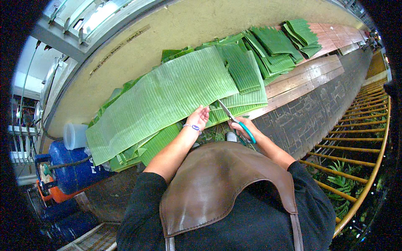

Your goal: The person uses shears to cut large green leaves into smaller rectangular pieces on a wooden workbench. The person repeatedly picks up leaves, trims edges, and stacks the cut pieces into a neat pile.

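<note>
A long, pale green banana leaf point(159, 92) lies across a pile of leaves. My left hand point(199, 116) grips its lower edge with curled fingers, a bracelet on the wrist. My right hand point(242, 127) holds scissors with teal handles point(248, 131); their blades point up-left at the leaf's edge near its right end. Smaller cut leaves point(238, 69) lie beside and under the long one, and folded stacks point(272, 46) sit farther right along the wooden bench point(310, 77).
A yellow wall point(121, 54) backs the bench. At left stand a blue drum point(71, 167) and a translucent bucket point(75, 136). A yellow metal railing point(351, 163) borders the paved walkway point(305, 117) at right, with plants behind it. Distant people point(374, 41) are tiny at far right.
</note>
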`<state>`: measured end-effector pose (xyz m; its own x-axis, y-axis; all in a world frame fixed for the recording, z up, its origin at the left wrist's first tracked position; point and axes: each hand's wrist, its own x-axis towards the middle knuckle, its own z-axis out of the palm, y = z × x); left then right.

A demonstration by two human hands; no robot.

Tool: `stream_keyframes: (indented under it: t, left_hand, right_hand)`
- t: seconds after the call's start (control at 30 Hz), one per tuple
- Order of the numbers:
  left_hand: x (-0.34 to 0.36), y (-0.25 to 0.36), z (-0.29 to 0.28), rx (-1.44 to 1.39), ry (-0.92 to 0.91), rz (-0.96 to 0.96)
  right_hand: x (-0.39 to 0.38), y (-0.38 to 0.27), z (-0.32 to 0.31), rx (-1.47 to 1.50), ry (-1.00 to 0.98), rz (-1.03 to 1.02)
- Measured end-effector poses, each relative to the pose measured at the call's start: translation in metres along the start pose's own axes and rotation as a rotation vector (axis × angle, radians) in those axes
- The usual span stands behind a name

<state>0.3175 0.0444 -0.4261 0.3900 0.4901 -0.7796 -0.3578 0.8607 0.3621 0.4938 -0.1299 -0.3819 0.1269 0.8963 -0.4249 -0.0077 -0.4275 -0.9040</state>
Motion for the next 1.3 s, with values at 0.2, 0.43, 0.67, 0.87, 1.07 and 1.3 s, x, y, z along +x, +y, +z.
stream_keyframes:
  t: [0.2, 0.43, 0.67, 0.87, 1.07, 1.3]
  left_hand:
    - [-0.013, -0.001, 0.002, 0.001, -0.052, -0.011]
    - [-0.039, 0.000, 0.004, -0.023, -0.061, -0.008]
    - [-0.059, 0.016, 0.008, -0.171, -0.129, -0.034]
    - [-0.076, 0.037, 0.004, -0.291, -0.202, 0.000]
    - [-0.074, 0.037, -0.005, -0.206, -0.150, 0.018]
    - [-0.053, 0.027, -0.021, -0.188, -0.077, -0.003]
  right_hand:
    - [0.006, -0.014, -0.014, 0.322, -0.064, -0.045]
    - [0.057, -0.044, -0.031, 0.644, 0.127, -0.086]
    - [0.056, -0.066, -0.065, 0.479, 0.120, -0.181]
    - [0.069, -0.082, -0.112, -0.170, 0.498, -0.361]
    - [0.055, -0.102, -0.151, -0.707, 0.884, -0.682]
    - [0.047, -0.097, -0.169, -0.751, 1.030, -0.781]
